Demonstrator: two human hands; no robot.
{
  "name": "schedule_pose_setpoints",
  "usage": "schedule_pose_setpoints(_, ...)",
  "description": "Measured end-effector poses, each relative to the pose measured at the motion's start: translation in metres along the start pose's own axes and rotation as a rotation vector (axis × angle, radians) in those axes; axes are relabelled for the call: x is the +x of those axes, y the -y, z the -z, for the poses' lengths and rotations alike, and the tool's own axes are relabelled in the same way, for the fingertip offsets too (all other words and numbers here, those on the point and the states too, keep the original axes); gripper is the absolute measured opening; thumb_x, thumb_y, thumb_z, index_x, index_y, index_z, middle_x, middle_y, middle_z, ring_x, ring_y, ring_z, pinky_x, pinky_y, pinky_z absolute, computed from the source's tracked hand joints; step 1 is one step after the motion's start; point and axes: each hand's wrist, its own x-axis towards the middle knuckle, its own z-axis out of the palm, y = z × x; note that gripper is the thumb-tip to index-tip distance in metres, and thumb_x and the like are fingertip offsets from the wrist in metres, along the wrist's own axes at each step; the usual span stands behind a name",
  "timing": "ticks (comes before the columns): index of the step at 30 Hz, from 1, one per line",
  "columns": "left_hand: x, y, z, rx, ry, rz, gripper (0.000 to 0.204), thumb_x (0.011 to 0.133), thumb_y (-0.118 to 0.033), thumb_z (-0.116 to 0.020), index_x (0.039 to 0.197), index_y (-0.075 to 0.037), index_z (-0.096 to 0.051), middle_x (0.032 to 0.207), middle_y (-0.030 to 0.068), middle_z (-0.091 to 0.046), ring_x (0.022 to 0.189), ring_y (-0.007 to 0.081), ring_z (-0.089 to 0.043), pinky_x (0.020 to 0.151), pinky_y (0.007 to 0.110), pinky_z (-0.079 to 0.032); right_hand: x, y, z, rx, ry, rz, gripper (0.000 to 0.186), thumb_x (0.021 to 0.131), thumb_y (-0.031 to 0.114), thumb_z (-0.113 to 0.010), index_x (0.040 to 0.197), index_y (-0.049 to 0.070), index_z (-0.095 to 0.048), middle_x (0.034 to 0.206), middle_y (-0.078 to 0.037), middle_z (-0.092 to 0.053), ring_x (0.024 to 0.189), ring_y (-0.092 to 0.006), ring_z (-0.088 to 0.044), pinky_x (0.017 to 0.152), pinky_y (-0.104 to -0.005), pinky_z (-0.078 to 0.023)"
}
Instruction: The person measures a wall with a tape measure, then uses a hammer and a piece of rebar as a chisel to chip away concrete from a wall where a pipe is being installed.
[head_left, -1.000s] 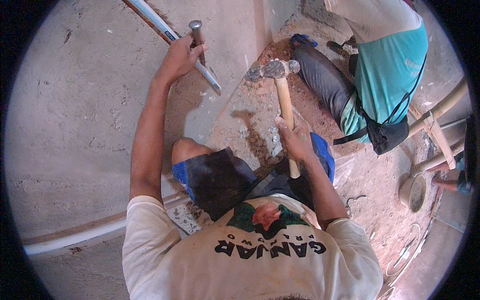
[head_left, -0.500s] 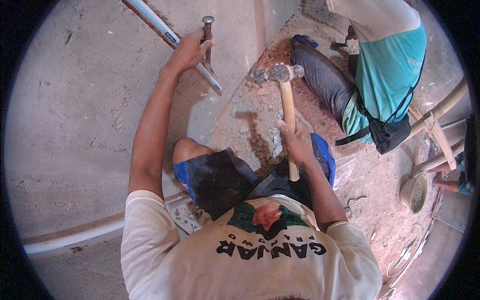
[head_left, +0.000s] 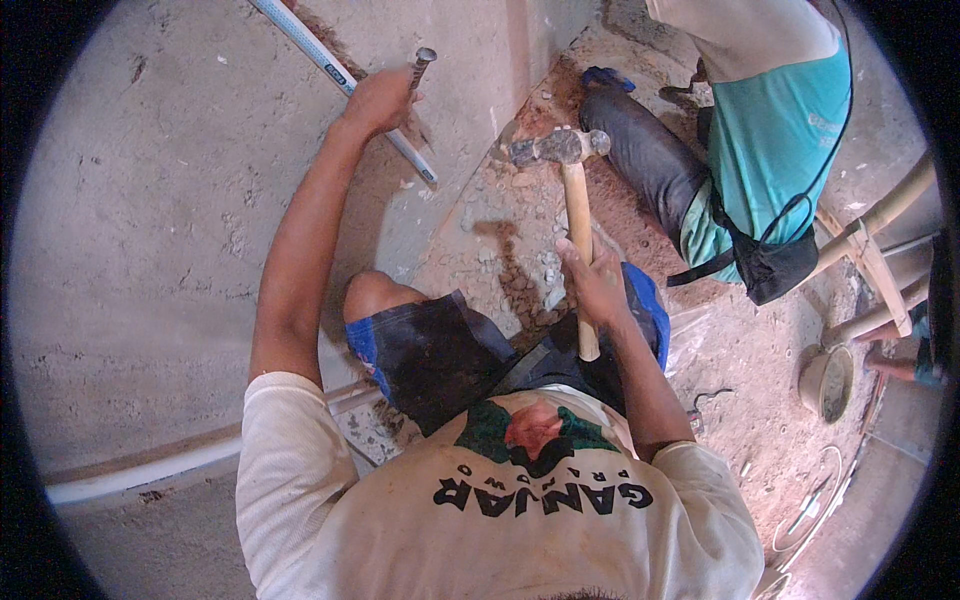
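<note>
My left hand (head_left: 380, 103) is closed around a metal chisel (head_left: 424, 60), with its round struck head sticking out above the fingers. The chisel's lower end is mostly hidden by the hand. Behind that hand, a white and blue pipe (head_left: 318, 52) runs slanting along a groove in the grey wall. My right hand (head_left: 597, 285) grips the wooden handle of a hammer (head_left: 577, 205) above my lap. The hammer's worn metal head points away from me, apart from the chisel.
At the upper right a co-worker in a teal and white shirt (head_left: 775, 130) crouches close by. Broken rubble (head_left: 480, 215) covers the ground ahead of my knees. A bucket (head_left: 827, 385) and wooden poles (head_left: 880, 280) stand to the right; a white pipe (head_left: 150, 470) lies at left.
The chisel has tilted, its head leaning to the right and slightly lower. My left hand has shifted a little; my right hand and the hammer stay nearly still.
</note>
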Motion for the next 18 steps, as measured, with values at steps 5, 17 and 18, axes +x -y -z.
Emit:
schedule_pose_setpoints(5,-0.002,-0.001,0.004,-0.042,-0.006,-0.022,0.027,0.085,-0.022,-0.063,0.098,0.0,-0.054,0.089,0.0241,-0.064,0.088,0.0419,-0.062,0.076,0.051,-0.048,0.004,-0.003,0.004,-0.112,-0.034,0.11,0.031,0.091,0.036,-0.058,0.086,0.005,-0.053,0.06,-0.003,-0.05,0.05,-0.0128,-0.049,0.048,-0.0322,-0.041)
schedule_pose_setpoints(17,0.004,-0.004,-0.005,0.03,0.02,0.067,0.025,0.086,-0.02,-0.062,0.1,-0.001,-0.055,0.092,0.0232,-0.065,0.09,0.0409,-0.063,0.078,0.05,-0.049,0.004,0.01,0.002,0.022,0.006,0.021,0.031,0.09,0.036,-0.06,0.091,0.006,-0.055,0.058,-0.001,-0.049,0.049,-0.0108,-0.047,0.046,-0.0297,-0.04)
schedule_pose_setpoints(18,0.003,-0.003,-0.003,0.001,0.019,0.086,0.025,0.086,-0.02,-0.062,0.1,-0.001,-0.055,0.093,0.0233,-0.065,0.09,0.0409,-0.063,0.078,0.05,-0.049,0.004,0.01,0.003,0.003,0.002,0.037,0.031,0.09,0.036,-0.06,0.092,0.006,-0.055,0.058,-0.001,-0.049,0.049,-0.011,-0.047,0.047,-0.0298,-0.04)
